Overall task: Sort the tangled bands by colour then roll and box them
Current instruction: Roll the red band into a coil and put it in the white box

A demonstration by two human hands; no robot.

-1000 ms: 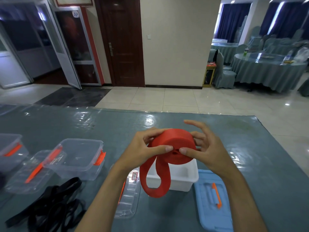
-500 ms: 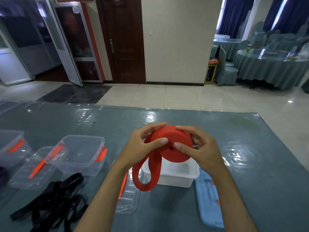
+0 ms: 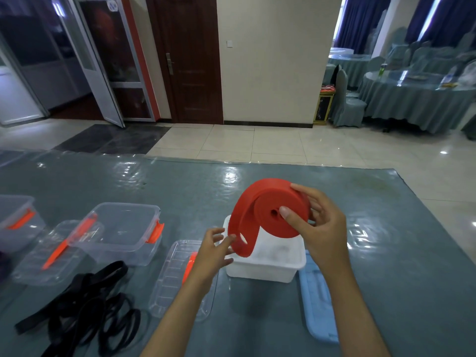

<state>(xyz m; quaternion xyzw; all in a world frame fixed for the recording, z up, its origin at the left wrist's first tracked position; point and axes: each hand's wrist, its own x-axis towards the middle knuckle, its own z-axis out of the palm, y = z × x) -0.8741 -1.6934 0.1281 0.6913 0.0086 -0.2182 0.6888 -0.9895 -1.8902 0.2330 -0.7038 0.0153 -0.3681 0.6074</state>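
Bands of two colours show on the grey-green table (image 3: 373, 253): a tangle of black bands (image 3: 85, 307) lies at the lower left of the frame, while the red band (image 3: 268, 210), mostly wound into a thick coil, is held up in the air at centre, above the white box (image 3: 265, 264). At the far left edge sits a clear box (image 3: 15, 222) with an orange clip, partly cut off by the frame. Right of it a clear lid (image 3: 49, 256) with an orange handle lies flat, touching a second clear box (image 3: 121, 230) with orange latches, which stands open just above the black tangle. Another clear lid (image 3: 177, 279) lies in the lower centre, just left of the white box, partly under the left forearm. The left hand (image 3: 213, 251) reaches toward the loose tail of the red band that hangs down from the coil; its fingers are spread and only slightly bent, fingertips at the tail, though whether they actually pinch it is blurred. The right hand (image 3: 316, 225) grips the coil, thumb pressed on its flat face near the centre hole and fingers wrapped behind its rim. A light blue lid (image 3: 319, 302) lies just right of the white box, under the right forearm.
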